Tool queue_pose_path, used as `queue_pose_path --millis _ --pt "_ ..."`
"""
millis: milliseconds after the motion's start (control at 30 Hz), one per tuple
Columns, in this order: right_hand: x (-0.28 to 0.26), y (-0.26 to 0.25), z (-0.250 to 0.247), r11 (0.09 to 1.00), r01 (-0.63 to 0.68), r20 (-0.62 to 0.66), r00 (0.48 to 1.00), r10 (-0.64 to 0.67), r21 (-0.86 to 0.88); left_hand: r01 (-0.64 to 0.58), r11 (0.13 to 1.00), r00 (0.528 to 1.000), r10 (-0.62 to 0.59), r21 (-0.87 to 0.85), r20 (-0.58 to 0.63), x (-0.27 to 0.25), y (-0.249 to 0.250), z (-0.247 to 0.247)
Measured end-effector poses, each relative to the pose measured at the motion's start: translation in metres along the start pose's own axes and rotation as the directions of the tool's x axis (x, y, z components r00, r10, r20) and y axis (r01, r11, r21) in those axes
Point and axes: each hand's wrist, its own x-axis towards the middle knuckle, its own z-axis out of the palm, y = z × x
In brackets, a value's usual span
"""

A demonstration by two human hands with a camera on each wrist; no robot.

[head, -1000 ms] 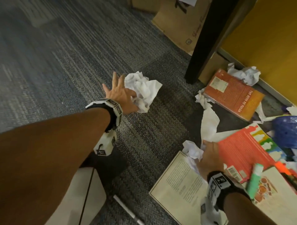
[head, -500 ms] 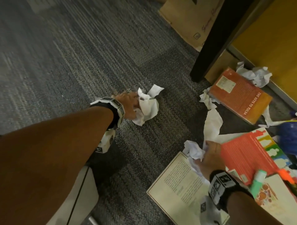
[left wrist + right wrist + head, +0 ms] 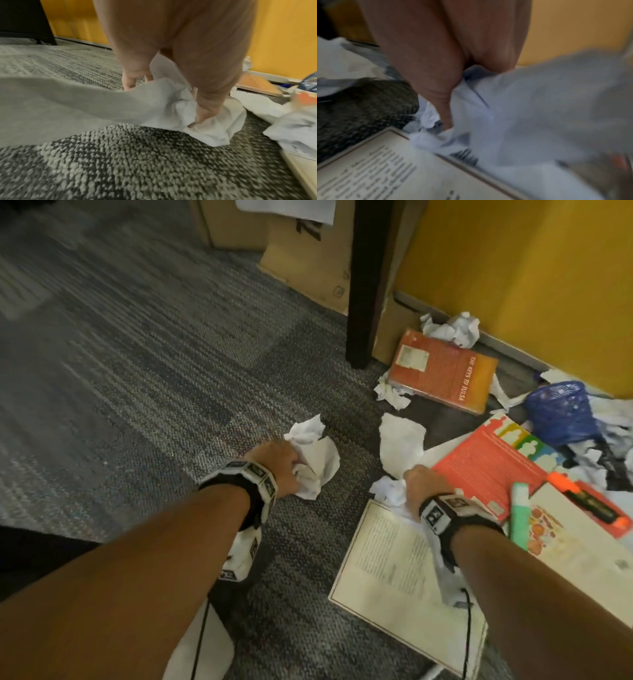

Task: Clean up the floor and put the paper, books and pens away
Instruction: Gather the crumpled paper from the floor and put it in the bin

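Kneeling over the grey carpet (image 3: pixel 137 364), I have my left hand (image 3: pixel 274 463) closed round a crumpled white paper (image 3: pixel 315 463); the left wrist view shows my fingers (image 3: pixel 205 111) dug into its folds, the wad (image 3: pixel 202 119) touching the carpet (image 3: pixel 137 162). A flat white sheet (image 3: pixel 191 645) lies under my left forearm at the near edge of the floor.

Further right, my right hand (image 3: pixel 424 484) clutches a second crumpled paper (image 3: pixel 390 491), fingers curled tightly into it; from the right wrist the paper (image 3: pixel 530 108) bunches against my palm, blurred. It sits at the far corner of an open book (image 3: pixel 387 570) whose printed page (image 3: pixel 368 169) faces up. Just beyond my knuckles lies a torn white scrap (image 3: pixel 400 440).

A dark table leg (image 3: pixel 366 285) stands behind, with cardboard boxes (image 3: pixel 301 261) beside it. Near the leg's foot lies an orange book (image 3: pixel 442 371), with loose paper balls at its far corner (image 3: pixel 452 330) and at its left edge (image 3: pixel 390 395).

Right of my wrist a red book (image 3: pixel 486 463) rests partly over a white illustrated book (image 3: pixel 575 546); a green marker (image 3: pixel 519 515) and an orange marker (image 3: pixel 589 505) lie across them. A blue mesh holder (image 3: pixel 561 412) lies by the yellow wall (image 3: pixel 531 268), amid more paper scraps (image 3: pixel 613 422).
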Motion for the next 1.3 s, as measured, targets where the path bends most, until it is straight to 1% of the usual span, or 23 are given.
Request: queue_pose_path --millis 33,100,200,300,400,500,567,633,733,800,900,967,1067,1167,1233,1300 --pt "-0.008 -0.003 -0.004 1.000 0.002 0.005 1.000 -0.002 0.008 -0.025 1.000 1.000 0.025 -0.006 0.008 -0.006 0.005 0.000" --pt "-0.028 -0.001 -0.013 1.000 -0.023 -0.066 0.998 0.023 0.006 -0.072 0.997 0.997 0.072 0.009 -0.002 -0.019 0.018 -0.002" --pt "-0.070 0.007 -0.018 0.996 -0.062 -0.107 0.992 0.069 0.070 -0.149 0.989 0.989 0.149 0.012 -0.019 -0.039 0.038 -0.007" --pt "-0.118 0.013 -0.028 0.977 -0.119 -0.113 0.984 0.140 0.179 -0.226 0.970 0.974 0.227 0.090 -0.002 -0.066 0.065 -0.022" --pt "-0.166 0.017 -0.037 0.933 -0.158 -0.149 0.965 0.215 0.322 -0.303 0.945 0.953 0.304 0.124 0.009 -0.102 0.094 -0.041" --pt "-0.215 0.011 -0.049 0.878 -0.155 -0.184 0.947 0.262 0.452 -0.379 0.911 0.925 0.377 0.165 0.045 -0.149 0.119 -0.058" --pt "-0.245 0.003 -0.057 0.874 -0.118 -0.250 0.932 0.261 0.471 -0.420 0.892 0.907 0.418 0.169 0.048 -0.182 0.128 -0.068" --pt "-0.274 -0.009 -0.068 0.884 -0.093 -0.308 0.916 0.256 0.458 -0.453 0.873 0.890 0.454 0.182 0.036 -0.215 0.126 -0.077" --pt "-0.314 -0.033 -0.084 0.884 -0.040 -0.351 0.909 0.226 0.466 -0.468 0.865 0.878 0.478 0.181 -0.014 -0.268 0.108 -0.091" --pt "-0.339 -0.055 -0.096 0.890 0.023 -0.395 0.901 0.179 0.455 -0.468 0.868 0.876 0.480 0.169 -0.044 -0.307 0.090 -0.106" --pt "-0.372 -0.096 -0.122 0.901 0.129 -0.466 0.880 0.089 0.415 -0.436 0.886 0.892 0.449 0.158 -0.058 -0.363 0.055 -0.134" --pt "-0.387 -0.127 -0.139 0.907 0.201 -0.466 0.885 -0.006 0.370 -0.410 0.906 0.905 0.418 0.109 -0.072 -0.391 0.026 -0.148" --pt "-0.399 -0.175 -0.155 0.920 0.304 -0.406 0.895 -0.186 0.247 -0.351 0.936 0.935 0.352 0.018 -0.050 -0.418 -0.021 -0.150" --pt "-0.398 -0.216 -0.158 0.909 0.353 -0.320 0.907 -0.274 0.221 -0.262 0.965 0.965 0.262 -0.002 -0.034 -0.427 -0.069 -0.128" --pt "-0.390 -0.243 -0.155 0.913 0.391 -0.216 0.907 -0.361 0.117 -0.199 0.980 0.980 0.199 0.015 -0.003 -0.422 -0.098 -0.105" --pt "-0.376 -0.269 -0.145 0.909 0.417 -0.078 0.906 -0.416 -0.003 -0.148 0.988 0.988 0.145 0.044 0.059 -0.415 -0.122 -0.080"
